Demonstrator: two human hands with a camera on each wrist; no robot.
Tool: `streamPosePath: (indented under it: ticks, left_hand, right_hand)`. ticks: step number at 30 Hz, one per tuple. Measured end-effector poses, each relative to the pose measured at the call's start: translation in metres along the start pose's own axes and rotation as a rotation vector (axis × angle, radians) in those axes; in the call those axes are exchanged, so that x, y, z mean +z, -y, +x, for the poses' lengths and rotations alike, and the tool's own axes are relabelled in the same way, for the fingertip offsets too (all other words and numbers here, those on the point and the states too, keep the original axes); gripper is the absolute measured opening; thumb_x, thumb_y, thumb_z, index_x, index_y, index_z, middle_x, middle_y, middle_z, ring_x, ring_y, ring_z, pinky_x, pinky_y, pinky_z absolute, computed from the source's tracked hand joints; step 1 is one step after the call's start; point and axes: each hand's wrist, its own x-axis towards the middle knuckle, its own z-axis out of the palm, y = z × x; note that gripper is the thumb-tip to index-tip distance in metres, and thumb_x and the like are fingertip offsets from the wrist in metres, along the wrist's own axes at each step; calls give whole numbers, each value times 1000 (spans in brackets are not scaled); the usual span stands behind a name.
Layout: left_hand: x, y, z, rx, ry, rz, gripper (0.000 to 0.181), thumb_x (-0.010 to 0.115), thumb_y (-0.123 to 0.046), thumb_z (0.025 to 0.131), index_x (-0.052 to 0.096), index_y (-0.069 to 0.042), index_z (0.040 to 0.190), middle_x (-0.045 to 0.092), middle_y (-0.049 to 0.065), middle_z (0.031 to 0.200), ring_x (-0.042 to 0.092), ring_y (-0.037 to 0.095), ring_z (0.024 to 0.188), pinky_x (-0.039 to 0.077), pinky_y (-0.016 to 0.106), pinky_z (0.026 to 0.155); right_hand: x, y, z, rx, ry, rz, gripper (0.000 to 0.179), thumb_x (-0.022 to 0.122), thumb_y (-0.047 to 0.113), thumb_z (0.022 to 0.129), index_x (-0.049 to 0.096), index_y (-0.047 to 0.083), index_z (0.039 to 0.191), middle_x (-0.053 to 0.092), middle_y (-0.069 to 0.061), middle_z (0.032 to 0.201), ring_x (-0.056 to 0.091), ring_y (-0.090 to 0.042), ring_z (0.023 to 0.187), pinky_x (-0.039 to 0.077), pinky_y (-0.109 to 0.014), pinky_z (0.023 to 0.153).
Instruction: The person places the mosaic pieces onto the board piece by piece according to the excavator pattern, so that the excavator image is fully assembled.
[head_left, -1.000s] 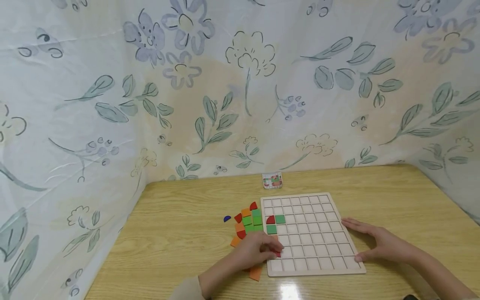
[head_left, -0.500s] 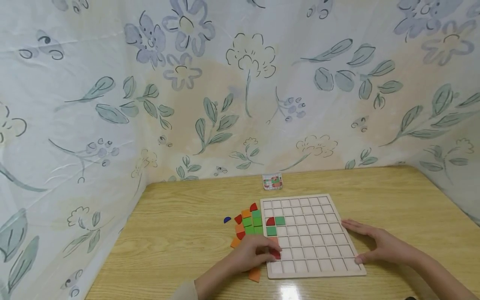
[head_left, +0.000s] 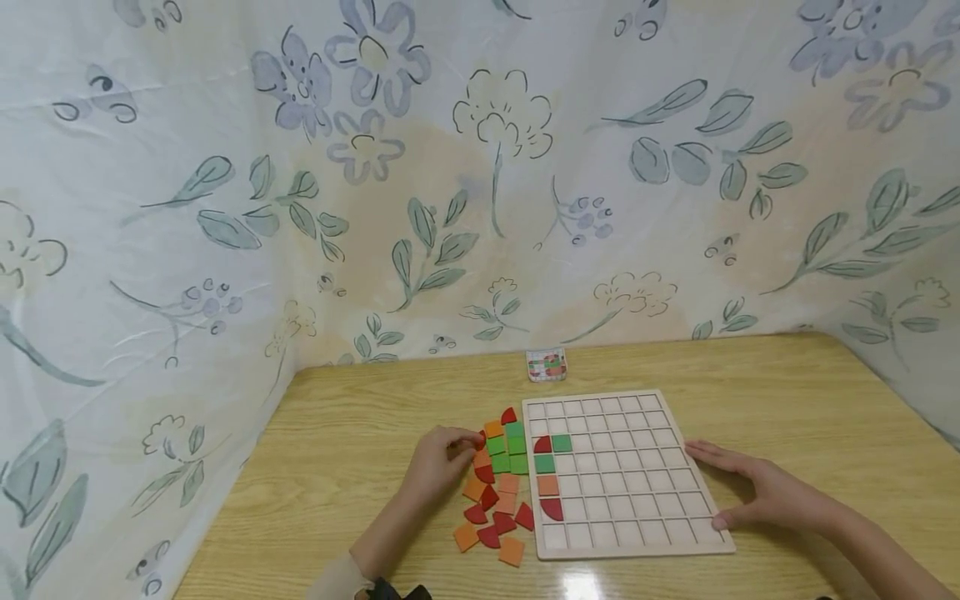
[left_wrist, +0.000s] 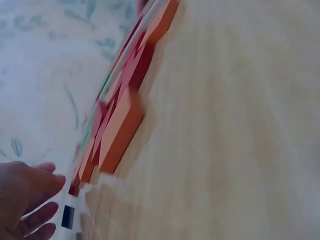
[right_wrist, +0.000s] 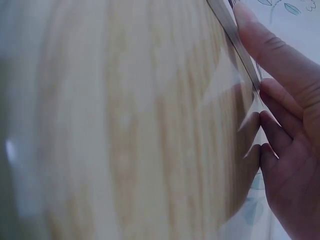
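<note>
Pale wood, flat: a gridded board (head_left: pixel 612 483) on a wood-grain table (head_left: pixel 300 467). Left column, counting rows from the far side: red quarter-round (head_left: pixel 542 445) in the third, green square (head_left: pixel 543 464) in the fourth, orange square (head_left: pixel 548 485) in the fifth, red fan piece (head_left: pixel 551 509) in the sixth. Second green square (head_left: pixel 561 443) in the next column, beside the red quarter-round.

Loose tiles (head_left: pixel 507 483) lie left of the board, on the table: green squares grouped toward the far end, orange squares and red curved pieces scattered nearer the person.

Left hand (head_left: pixel 441 458) at the far-left fringe of these tiles, fingers bent, tips at a small red tile (head_left: pixel 482 437). Cannot tell whether they pinch it or only touch it. Left wrist view shows the nearest tiles side-on, as thick orange and red blocks.

Right hand (head_left: pixel 765 492) at the board's right edge: thumb and fingers spread apart, thumb touching near the close corner, fingertips farther up the same edge.

Small picture card (head_left: pixel 546 365) just beyond the board, printed with red and green shapes. Pale cloth (head_left: pixel 420 217) with flowers and leaves hangs behind. Light sleeve (head_left: pixel 341 577) on the left arm.
</note>
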Motion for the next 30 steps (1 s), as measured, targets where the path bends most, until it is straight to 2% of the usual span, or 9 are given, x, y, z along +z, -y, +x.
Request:
streamPosePath:
  ticks: [5,10,12,17,20,25,30]
  left_hand:
    - [3,7,15,-64,-77,18,15,72,-24,80,73,-16,93,68,-5,86,59,14,83,48,31,73]
    - [5,6,22,-84,-80,15,18,74,-27,78,72,-15,91,68,-5,84,59,14,84,47,32,74]
    - [4,6,25,-82,-64,-10,17,73,-24,79,72,-14,92,68,-4,85,60,13,82,47,31,74]
    - [-1,9,33,-2,20,-59,16,68,-12,83,70,-7,98,70,2,91,65,16,84,51,31,75]
    - [-3,11,34,21,58,-64,18,67,-10,84,69,-5,101,70,4,95,66,19,88,51,33,78]
    - [-4,17,33,-5,86,-87,22,68,-16,84,69,-7,104,70,3,98,65,18,91,50,34,82]
    - [-5,21,32,-12,114,-123,28,70,-19,82,68,-9,108,69,3,102,64,18,95,49,36,85]
  right_hand:
    - [0,1,0,-18,10,28,80,77,26,70,41,3,137,27,18,145,16,19,127,11,3,93]
    - [0,3,0,-2,17,33,80,77,26,70,41,4,138,27,16,146,15,20,126,11,3,93]
    - [0,3,0,15,16,34,81,77,27,70,41,4,138,29,10,147,15,20,126,11,3,92]
    - [-1,4,0,54,12,20,81,77,32,69,42,5,137,34,-5,146,16,22,124,12,4,91]
    - [-1,4,0,42,16,14,81,77,31,70,42,5,138,32,0,147,14,22,125,11,4,91]
    - [0,3,-1,43,8,13,81,77,31,69,42,6,138,27,17,145,14,22,124,10,4,91]
    - [0,3,-1,35,8,18,81,77,30,69,41,6,138,27,13,146,14,22,125,10,4,91]
